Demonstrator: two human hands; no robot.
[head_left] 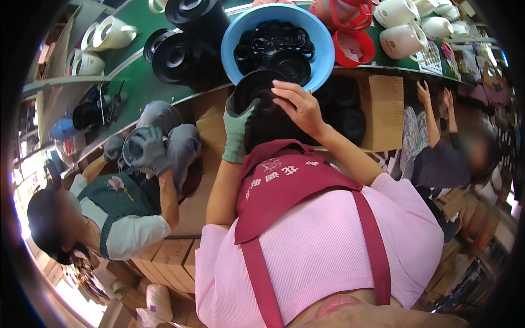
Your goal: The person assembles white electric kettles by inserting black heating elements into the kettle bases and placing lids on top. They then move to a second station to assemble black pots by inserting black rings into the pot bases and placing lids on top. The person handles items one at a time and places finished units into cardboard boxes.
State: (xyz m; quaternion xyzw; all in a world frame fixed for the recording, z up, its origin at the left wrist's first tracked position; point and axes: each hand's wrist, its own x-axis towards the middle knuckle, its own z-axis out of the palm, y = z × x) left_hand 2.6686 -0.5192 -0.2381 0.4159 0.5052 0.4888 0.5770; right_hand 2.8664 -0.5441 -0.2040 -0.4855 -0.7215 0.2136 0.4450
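Note:
My left hand point(238, 127), in a green and grey glove, grips the left rim of a black round lid-like piece point(252, 92) in front of my apron. Bare and partly spread, my right hand point(302, 109) has its fingertips over the right side of that piece; whether they touch it I cannot tell. Just beyond both hands stands a light blue basin point(326, 52) on the bench. Inside it lie many small black rings point(276, 35) and a larger black round piece point(290, 66).
Stacked black round pieces point(178, 57) stand left of the basin on the green bench point(131, 68). To its right are a red container point(363, 57) and white jugs point(402, 39). An open cardboard box point(385, 112) sits below the bench edge. Co-workers sit at left point(131, 202) and right point(445, 164).

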